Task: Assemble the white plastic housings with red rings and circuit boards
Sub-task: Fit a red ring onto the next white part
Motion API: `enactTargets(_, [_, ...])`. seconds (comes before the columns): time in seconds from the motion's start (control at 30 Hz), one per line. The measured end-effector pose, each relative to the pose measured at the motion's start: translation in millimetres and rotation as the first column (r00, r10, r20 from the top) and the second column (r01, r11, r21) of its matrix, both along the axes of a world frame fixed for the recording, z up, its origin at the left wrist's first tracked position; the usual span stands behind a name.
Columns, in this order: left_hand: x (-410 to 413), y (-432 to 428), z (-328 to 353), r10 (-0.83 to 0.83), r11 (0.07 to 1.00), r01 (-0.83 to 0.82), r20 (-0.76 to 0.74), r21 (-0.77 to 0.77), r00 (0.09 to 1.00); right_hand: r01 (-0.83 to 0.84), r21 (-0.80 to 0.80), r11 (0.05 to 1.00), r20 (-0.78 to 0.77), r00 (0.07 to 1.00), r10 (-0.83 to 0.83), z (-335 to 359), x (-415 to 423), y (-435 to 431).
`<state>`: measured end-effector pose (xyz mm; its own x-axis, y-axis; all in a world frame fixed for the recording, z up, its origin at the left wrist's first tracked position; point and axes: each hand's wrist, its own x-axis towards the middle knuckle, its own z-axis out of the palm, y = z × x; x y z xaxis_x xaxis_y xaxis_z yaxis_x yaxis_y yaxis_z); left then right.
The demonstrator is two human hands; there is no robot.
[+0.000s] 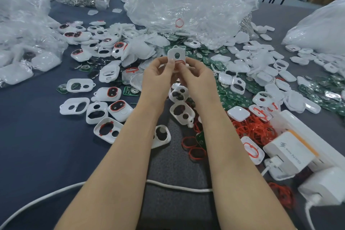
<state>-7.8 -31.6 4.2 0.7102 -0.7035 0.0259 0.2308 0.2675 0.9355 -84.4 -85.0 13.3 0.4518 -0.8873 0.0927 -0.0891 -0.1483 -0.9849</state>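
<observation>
Both hands hold one white plastic housing (176,55) upright above the middle of the table. My left hand (158,75) pinches its left edge. My right hand (196,78) pinches its lower right, where a red ring (180,62) sits in the housing's large opening. Loose red rings (252,129) lie piled to the right. Green circuit boards (233,99) are scattered right of my hands. Housings with rings fitted (114,93) lie to the left.
Clear plastic bags (186,2) crowd the far side of the dark blue table (37,136). More white housings (76,105) cover the middle. A white power strip with chargers (291,155) sits at the right, and a white cable (56,192) crosses near me.
</observation>
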Motion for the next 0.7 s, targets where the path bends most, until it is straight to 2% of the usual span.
enactTargets(0.1, [5, 2, 1, 0.176, 0.980, -0.186, 0.145, 0.065, 0.974, 0.127, -0.088, 0.988, -0.030, 0.991, -0.130, 4, -8, -6])
enactTargets(0.13, [8, 3, 1, 0.233, 0.968, -0.243, 0.129, 0.065, 0.964, 0.156, -0.094, 0.983, -0.032, 0.987, -0.159, 6, -13, -9])
enactTargets(0.2, [15, 7, 4, 0.295, 0.955, -0.295, -0.019, 0.010, 0.955, 0.149, -0.110, 0.983, -0.095, 0.983, -0.159, 9, -21, -15])
enactTargets(0.3, [21, 11, 9, 0.272, 0.949, -0.295, -0.181, -0.109, 0.945, 0.010, -0.225, 0.974, -0.293, 0.953, -0.077, 11, -22, -14])
enactTargets(0.43, [21, 13, 10, 0.334, 0.937, -0.346, -0.149, -0.058, 0.931, -0.202, -0.342, 0.918, -0.464, 0.886, 0.023, 9, -10, 2])
enactTargets(0.53, [24, 13, 12, 0.365, 0.923, -0.382, -0.230, -0.033, 0.902, -0.340, -0.370, 0.865, -0.582, 0.810, 0.069, 5, 0, 11])
enactTargets(0.63, [29, 15, 14, 0.363, 0.912, -0.407, -0.350, -0.058, 0.864, -0.445, -0.385, 0.808, -0.716, 0.697, 0.043, -1, 6, 12])
enactTargets(0.7, [31, 16, 15, 0.366, 0.903, -0.423, -0.385, -0.072, 0.847, -0.441, -0.417, 0.795, -0.728, 0.685, -0.002, -4, 9, 12])
